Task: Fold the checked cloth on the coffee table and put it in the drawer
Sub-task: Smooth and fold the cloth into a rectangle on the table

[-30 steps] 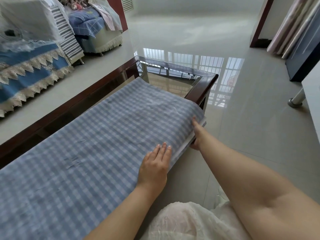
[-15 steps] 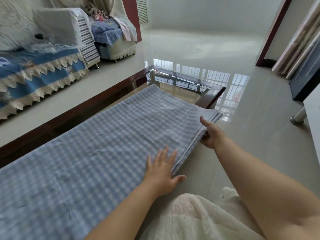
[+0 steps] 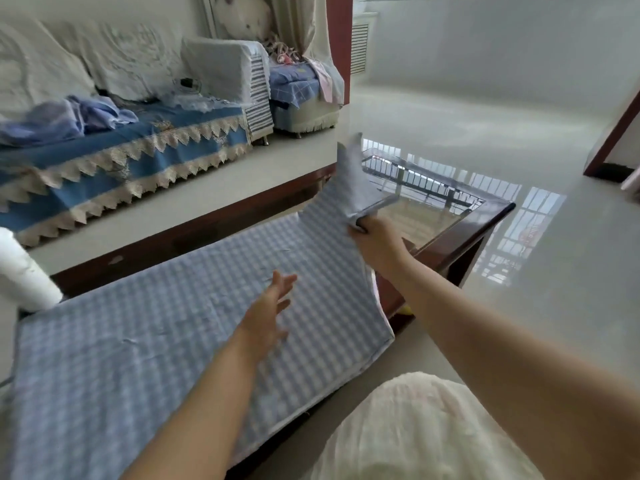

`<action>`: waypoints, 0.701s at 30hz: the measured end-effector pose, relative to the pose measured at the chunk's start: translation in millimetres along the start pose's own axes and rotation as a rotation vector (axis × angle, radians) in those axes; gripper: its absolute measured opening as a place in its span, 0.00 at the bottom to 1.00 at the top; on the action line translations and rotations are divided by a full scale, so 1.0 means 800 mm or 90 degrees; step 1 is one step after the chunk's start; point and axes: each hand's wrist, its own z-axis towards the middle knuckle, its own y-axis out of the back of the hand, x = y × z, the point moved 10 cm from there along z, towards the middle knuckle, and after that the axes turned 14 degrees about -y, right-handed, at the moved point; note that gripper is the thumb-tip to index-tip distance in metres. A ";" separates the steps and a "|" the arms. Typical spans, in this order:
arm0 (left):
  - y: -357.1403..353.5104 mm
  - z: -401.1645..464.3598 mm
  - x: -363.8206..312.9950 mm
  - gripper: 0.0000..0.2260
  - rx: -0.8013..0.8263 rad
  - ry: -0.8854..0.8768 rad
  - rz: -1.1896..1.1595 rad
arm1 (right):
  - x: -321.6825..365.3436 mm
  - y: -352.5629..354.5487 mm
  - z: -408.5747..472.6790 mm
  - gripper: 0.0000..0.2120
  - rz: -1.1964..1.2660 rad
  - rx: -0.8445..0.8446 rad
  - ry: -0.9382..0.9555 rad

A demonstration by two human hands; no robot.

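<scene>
While most of the checked cloth point(image 3: 166, 341) lies flat on the counter point(image 3: 485, 223), right grip point(image 3: 375, 239) pinches its far end, lifted clear; left grip point(image 3: 268, 310) released, fingers straight above cloth.

The cloth point(image 3: 180, 341) is checked in pale blue and white, lying on a dark reddish-brown table point(image 3: 485, 220). On the far left, the sofa cover point(image 3: 114, 150) is deep blue with a cream zigzag lace edge. The floor point(image 3: 519, 271) is glossy off-white.
</scene>
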 end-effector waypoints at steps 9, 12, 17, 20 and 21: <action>0.278 -0.103 0.028 0.42 -0.250 0.056 -0.331 | 0.092 -0.239 -0.230 0.17 -0.205 0.355 0.218; 0.310 -0.123 0.049 0.36 -0.267 0.132 -0.128 | 0.072 -0.282 -0.257 0.18 -0.264 0.422 0.229; 0.327 -0.121 0.038 0.19 -0.239 0.112 0.356 | 0.036 -0.256 -0.204 0.22 -0.166 0.341 0.090; 0.314 -0.125 0.032 0.19 -0.222 0.165 0.650 | -0.019 -0.172 -0.108 0.22 -0.191 0.038 -0.113; 0.308 -0.128 0.027 0.21 -0.251 0.169 0.723 | -0.054 -0.156 -0.090 0.26 -0.220 0.026 -0.230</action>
